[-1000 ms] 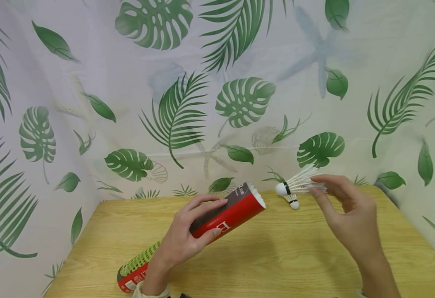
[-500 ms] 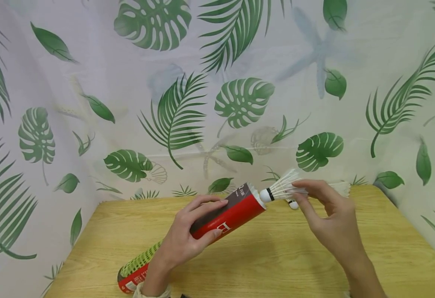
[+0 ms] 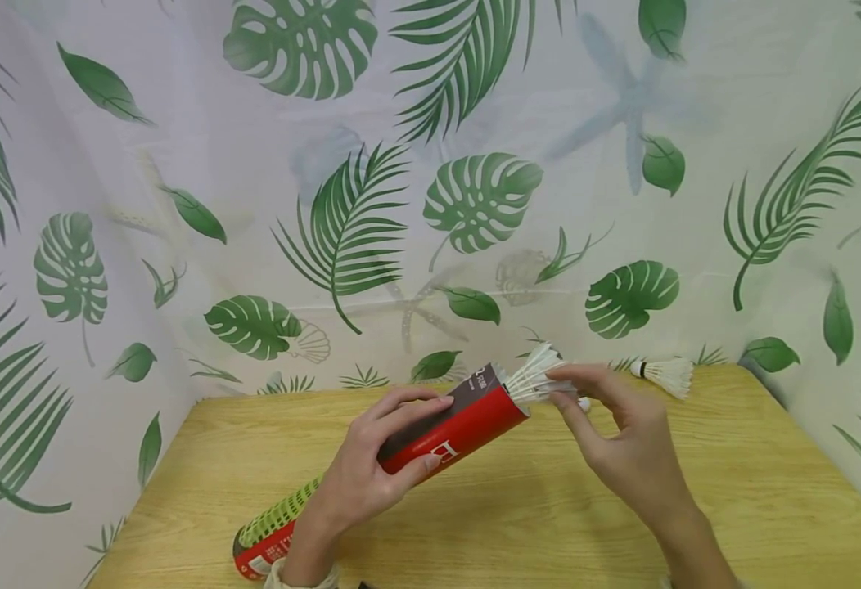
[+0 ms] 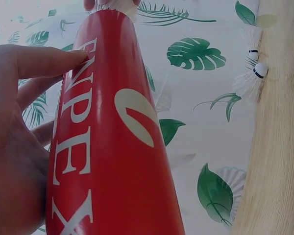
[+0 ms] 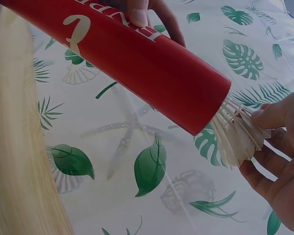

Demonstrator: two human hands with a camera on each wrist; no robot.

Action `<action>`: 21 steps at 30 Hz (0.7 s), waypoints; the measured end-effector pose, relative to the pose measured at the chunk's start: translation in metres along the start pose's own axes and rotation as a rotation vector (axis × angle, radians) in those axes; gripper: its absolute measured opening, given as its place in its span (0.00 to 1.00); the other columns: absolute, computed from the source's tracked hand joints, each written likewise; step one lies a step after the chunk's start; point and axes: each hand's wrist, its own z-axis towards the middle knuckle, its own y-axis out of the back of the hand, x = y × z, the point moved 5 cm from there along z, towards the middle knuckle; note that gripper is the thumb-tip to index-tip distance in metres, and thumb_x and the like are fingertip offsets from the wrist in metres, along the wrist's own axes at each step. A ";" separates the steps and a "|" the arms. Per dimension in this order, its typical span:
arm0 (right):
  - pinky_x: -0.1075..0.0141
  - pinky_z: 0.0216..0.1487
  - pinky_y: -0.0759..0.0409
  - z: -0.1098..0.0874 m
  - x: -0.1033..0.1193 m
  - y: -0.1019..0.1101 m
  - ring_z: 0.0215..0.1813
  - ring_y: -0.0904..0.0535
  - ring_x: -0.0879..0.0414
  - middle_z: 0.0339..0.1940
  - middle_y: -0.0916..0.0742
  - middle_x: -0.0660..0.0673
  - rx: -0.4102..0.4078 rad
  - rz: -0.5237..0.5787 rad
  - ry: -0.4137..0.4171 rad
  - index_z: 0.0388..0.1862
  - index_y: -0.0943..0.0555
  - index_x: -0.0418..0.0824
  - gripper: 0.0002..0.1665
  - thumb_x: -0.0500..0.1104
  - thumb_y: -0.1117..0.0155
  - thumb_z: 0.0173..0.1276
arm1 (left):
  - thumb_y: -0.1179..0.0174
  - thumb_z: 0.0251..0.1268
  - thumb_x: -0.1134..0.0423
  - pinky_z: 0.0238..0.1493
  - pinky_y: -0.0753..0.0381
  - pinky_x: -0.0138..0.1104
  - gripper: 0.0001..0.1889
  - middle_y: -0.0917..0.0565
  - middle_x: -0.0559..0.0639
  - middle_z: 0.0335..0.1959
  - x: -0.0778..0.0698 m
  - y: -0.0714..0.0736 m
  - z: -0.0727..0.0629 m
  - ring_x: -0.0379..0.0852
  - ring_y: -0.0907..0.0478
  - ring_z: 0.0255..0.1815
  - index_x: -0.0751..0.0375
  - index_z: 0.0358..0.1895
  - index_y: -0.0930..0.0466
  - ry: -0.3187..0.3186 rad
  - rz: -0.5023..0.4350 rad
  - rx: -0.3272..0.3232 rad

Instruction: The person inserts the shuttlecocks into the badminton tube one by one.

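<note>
One red tube [image 4: 110, 127], white-lettered. Left hand [image 4: 17, 110] grips its left side. White feathers [image 4: 113, 5] at its upper end, right hand [image 4: 89, 4] beside them. Right of it: two shuttlecocks [image 4: 259, 70], wooden table [image 4: 279, 171]. Behind: leaf-print cloth [image 4: 196, 139].

One tube [image 3: 475, 415], apparently three shuttlecocks [image 3: 536, 376]

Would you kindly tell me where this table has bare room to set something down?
Bare table lies right of the right hand, in front of the far shuttlecock; between that hand and the left hand; and left of the tube. It is crowded by the tube's mouth, where the right hand pinches one shuttlecock and another's white tip peeks out behind.
</note>
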 end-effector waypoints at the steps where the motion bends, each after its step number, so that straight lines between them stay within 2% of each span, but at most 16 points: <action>1: 0.72 0.55 0.20 0.000 0.000 -0.002 0.49 0.15 0.63 0.46 0.11 0.45 0.001 -0.005 0.007 0.51 0.15 0.36 0.24 0.18 0.30 0.58 | 0.32 0.64 0.65 0.55 0.17 0.45 0.29 0.26 0.44 0.69 0.000 0.000 0.000 0.50 0.28 0.66 0.42 0.69 0.22 0.000 0.001 0.001; 8: 0.73 0.54 0.20 -0.002 0.000 -0.012 0.51 0.15 0.63 0.48 0.11 0.47 0.027 -0.044 0.030 0.51 0.14 0.40 0.24 0.21 0.28 0.58 | 0.32 0.65 0.63 0.55 0.17 0.45 0.28 0.25 0.43 0.68 0.000 -0.002 -0.001 0.49 0.28 0.65 0.42 0.69 0.22 0.000 0.005 0.005; 13: 0.74 0.53 0.20 -0.003 -0.001 -0.014 0.48 0.14 0.62 0.48 0.11 0.48 0.052 -0.066 0.022 0.50 0.15 0.40 0.23 0.21 0.29 0.59 | 0.32 0.64 0.63 0.55 0.17 0.45 0.28 0.25 0.42 0.68 -0.001 -0.002 -0.001 0.48 0.28 0.65 0.41 0.69 0.22 0.009 0.004 0.005; 21: 0.75 0.51 0.20 -0.003 0.002 -0.015 0.45 0.14 0.58 0.46 0.10 0.48 0.060 -0.043 0.019 0.51 0.14 0.41 0.24 0.21 0.28 0.59 | 0.32 0.64 0.63 0.56 0.18 0.45 0.29 0.26 0.40 0.68 -0.003 -0.003 0.000 0.47 0.28 0.66 0.38 0.69 0.22 0.019 0.002 0.021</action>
